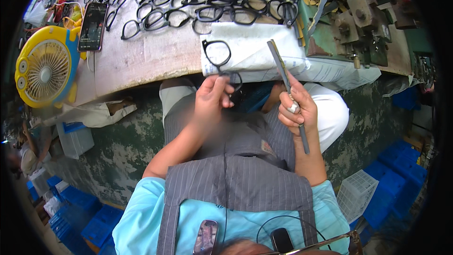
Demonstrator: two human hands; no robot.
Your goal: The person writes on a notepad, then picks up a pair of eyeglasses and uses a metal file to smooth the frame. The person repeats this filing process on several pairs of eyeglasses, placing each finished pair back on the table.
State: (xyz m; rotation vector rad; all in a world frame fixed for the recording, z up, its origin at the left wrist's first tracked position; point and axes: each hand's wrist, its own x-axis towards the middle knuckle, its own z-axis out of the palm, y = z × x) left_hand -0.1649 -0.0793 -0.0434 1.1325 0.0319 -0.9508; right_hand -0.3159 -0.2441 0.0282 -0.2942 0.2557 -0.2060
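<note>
My left hand (211, 97) pinches a black eyeglass frame (230, 55) by its lower rim, near the table's front edge. The frame stands on end, one lens ring above the other, and my fingers partly hide the lower ring. My right hand (298, 106) is closed around a long, narrow, dark grey bar that looks like a flat file (279, 60). Its upper end leans left, and its lower end passes my wrist. A ring or pale wrap shows on one finger. The file and the eyeglass frame are apart.
Many black eyeglass frames (207, 13) lie heaped across the table (155, 59). White sheeting (257, 35) covers its front edge. A yellow fan (46, 73) and a phone (93, 27) stand at left. Metal fixtures (361, 19) sit at right. Blue crates (394, 174) are on the floor.
</note>
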